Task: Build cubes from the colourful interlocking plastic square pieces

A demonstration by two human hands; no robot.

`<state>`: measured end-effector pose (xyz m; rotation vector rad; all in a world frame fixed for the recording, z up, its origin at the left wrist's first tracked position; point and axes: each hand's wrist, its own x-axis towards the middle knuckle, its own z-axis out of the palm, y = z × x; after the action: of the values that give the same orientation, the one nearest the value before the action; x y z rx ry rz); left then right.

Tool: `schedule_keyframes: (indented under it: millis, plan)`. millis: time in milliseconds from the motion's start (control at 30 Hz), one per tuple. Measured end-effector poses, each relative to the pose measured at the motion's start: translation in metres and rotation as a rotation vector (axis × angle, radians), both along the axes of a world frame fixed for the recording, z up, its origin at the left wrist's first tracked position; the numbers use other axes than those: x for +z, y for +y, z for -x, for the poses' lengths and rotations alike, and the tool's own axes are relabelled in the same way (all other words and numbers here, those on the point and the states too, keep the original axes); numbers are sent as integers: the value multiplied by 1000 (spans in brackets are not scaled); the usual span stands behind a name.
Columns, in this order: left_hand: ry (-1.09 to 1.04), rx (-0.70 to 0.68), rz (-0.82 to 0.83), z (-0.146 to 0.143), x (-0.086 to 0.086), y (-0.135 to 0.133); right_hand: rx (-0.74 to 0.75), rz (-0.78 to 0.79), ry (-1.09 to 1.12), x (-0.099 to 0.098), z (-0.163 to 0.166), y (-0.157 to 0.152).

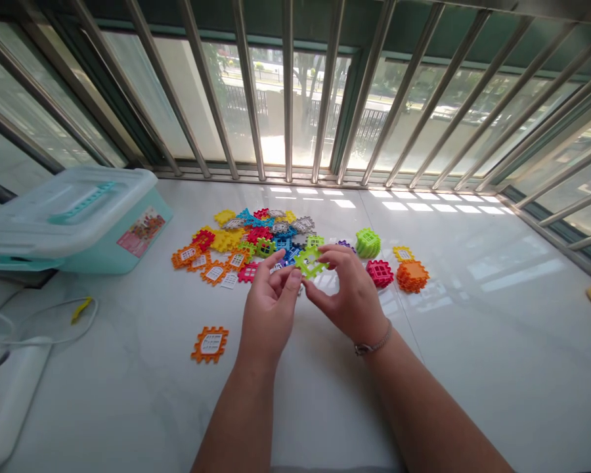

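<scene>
The green tile (309,261), a flat lime-coloured plastic piece with notched edges and an open window in its middle, sits just above the centre of the frame, raised off the counter (473,341) between both hands. The right hand (347,292) has its grip closed on the tile's right and near edges, thumb below and fingers curled over the top; a thin bracelet shows at that wrist. The left hand (270,299) pinches at the tile's left edge, and something small and pale may lie under its fingertips, though it is too small to tell.

By the look of it, the step in hand is fitting or lining up this tile at its notches. A next move would call for a square meeting of teeth and gaps, with a steady hold on one side while the other presses.

Behind the hands lies the pile of loose tiles (249,243); to the right stand a green cube (368,242), a pink cube (379,272) and an orange cube (412,276). A lone orange tile (210,343) lies lower left of centre.

The teal storage box (79,220) in the upper left carries a picture sticker; no writing on it can be read.
</scene>
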<state>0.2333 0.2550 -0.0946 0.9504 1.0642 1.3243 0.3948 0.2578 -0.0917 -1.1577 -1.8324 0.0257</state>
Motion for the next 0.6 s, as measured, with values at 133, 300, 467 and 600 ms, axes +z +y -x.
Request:
schedule_keyframes:
  millis: [133,300,467,600]
  plan:
    - [-1,48,91,1,-2,2,-298,-1,-4,0,-42,14]
    - [-37,59,235,5,-7,7,-547,118,-86,-14,-94,33]
    - [-61,59,277,6,-4,8,-563,198,-62,-22,-113,44]
    - [-62,61,277,5,-1,8,-561,222,3,-22,-114,46]
